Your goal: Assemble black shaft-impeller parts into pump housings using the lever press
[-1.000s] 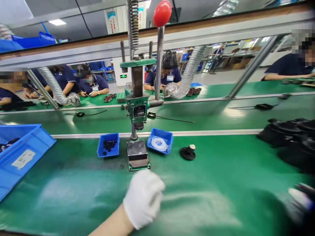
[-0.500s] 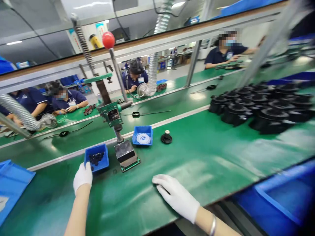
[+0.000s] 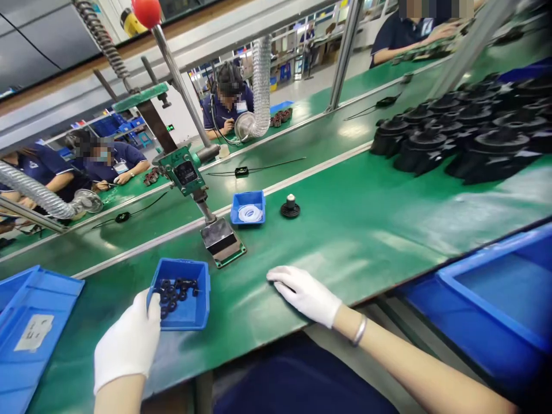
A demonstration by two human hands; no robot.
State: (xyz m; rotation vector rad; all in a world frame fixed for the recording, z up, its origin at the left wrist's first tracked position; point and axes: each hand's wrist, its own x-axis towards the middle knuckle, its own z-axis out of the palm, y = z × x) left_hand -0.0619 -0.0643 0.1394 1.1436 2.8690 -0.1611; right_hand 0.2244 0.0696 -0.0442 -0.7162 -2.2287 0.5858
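Note:
My left hand (image 3: 128, 339), in a white glove, grips the left wall of a small blue bin (image 3: 190, 317). Its thumb is over the rim; some fingers are hidden. Small black rings (image 3: 170, 294) lie loose inside the bin. My right hand (image 3: 304, 292), also gloved, rests on the green bench with its fingers stretched out and holds nothing. Between and beyond my hands stands a green hand press (image 3: 185, 172) with a red ball knob (image 3: 145, 11). Behind its base sit a second blue bin (image 3: 248, 201) with white rings and a black round part (image 3: 290, 210) with a white top.
Several black housings (image 3: 470, 138) crowd the right side of the green bench (image 3: 353, 253). A large blue crate (image 3: 474, 270) is below at right; another blue box (image 3: 41, 322) is at left. Co-workers (image 3: 228, 98) sit across the bench, beyond a metal frame (image 3: 345, 57).
My left hand has drawn the bin with black rings towards me, away from the press. My right hand stays resting on the bench. The camera view has tilted downward.

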